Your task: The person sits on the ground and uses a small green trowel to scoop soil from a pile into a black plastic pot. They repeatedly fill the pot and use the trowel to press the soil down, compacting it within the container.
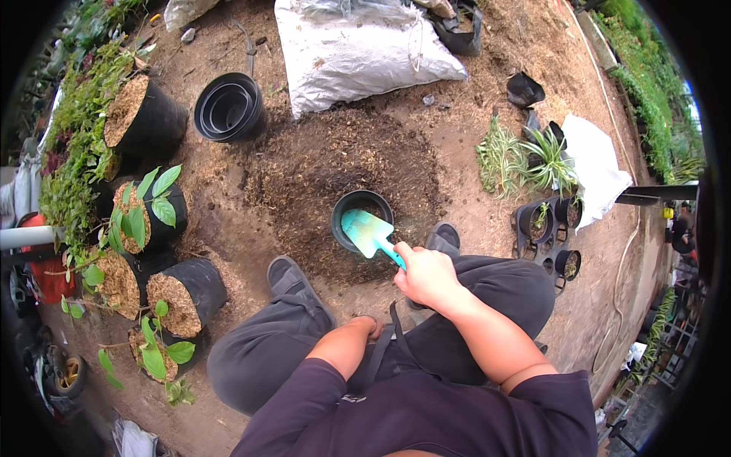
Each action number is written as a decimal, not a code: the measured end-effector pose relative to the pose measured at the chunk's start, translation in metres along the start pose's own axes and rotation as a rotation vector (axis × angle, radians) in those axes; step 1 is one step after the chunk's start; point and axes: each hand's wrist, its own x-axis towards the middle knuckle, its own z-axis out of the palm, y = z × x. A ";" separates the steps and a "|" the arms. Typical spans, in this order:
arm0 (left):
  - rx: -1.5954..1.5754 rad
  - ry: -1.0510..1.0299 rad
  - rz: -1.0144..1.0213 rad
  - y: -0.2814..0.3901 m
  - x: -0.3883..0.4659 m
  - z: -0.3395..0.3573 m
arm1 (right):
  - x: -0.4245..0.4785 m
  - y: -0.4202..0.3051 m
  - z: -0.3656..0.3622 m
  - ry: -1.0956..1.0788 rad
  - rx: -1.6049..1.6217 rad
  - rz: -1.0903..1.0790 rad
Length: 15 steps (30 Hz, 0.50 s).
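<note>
My right hand (pixel 428 277) is closed around the handle of a turquoise hand trowel (pixel 368 228). The trowel's blade lies over the mouth of a small black plastic pot (pixel 338 233), its tip inside the rim. Under and around the pot spreads a patch of dark potting soil (pixel 337 154) mixed with husk-like bits. My left hand (pixel 374 328) is drawn in between my legs by my lap; its fingers are mostly hidden, so whether it holds anything does not show.
A white woven sack (pixel 365 63) lies beyond the soil. Stacked black pots (pixel 228 108) stand upper left, above husk-filled grow bags (pixel 185 294) with leafy plants. To the right are spider plants (pixel 548 160), a white bag (pixel 597 168) and a black pot tray (pixel 531 234). My sandalled feet flank the soil.
</note>
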 end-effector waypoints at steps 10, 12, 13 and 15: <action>-0.747 1.738 0.039 0.017 -0.054 -0.072 | -0.014 0.007 0.010 0.041 -0.017 0.045; -0.880 1.991 0.154 -0.003 -0.088 -0.099 | -0.018 0.000 0.006 0.035 -0.039 0.033; -0.866 2.098 0.241 -0.011 -0.101 -0.111 | -0.018 -0.004 0.004 0.034 -0.046 0.022; -0.962 1.597 0.506 0.012 -0.142 -0.109 | -0.021 0.001 0.003 0.040 -0.064 0.017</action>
